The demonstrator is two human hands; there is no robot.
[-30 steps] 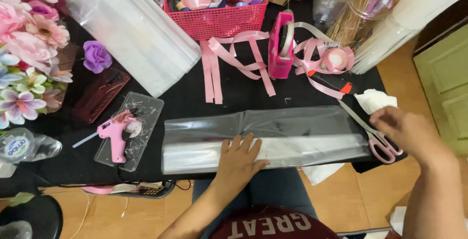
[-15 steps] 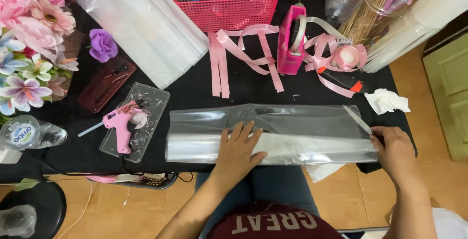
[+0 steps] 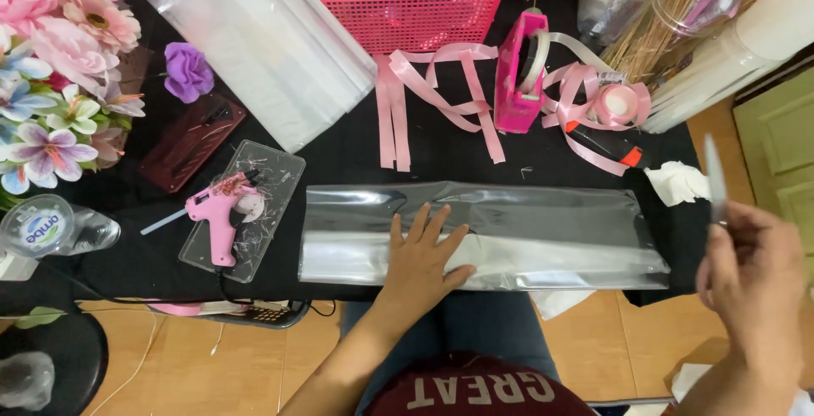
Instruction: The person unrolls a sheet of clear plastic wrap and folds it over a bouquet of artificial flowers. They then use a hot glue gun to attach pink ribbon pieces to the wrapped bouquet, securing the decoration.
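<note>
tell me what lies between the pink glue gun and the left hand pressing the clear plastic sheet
In the head view, only the clear plastic sheet's left end and bare black tablecloth separate the pink glue gun from the left hand.

Bare forearms, no sleeves reaching wrists, no watch, ring or bracelet visible. Left hand (image 3: 421, 265) sharply seen, five fingers (image 3: 434, 223) with short, unpainted nails. Right hand (image 3: 754, 273) blurred, detail of nails impossible to tell. Dark maroon top at bottom edge of view, bearing large pale block lettering, seen upside down. Dark blue trousers, denim-like, covering lap below desk edge. No gloves, no bandages, no markings on either hand.
</note>
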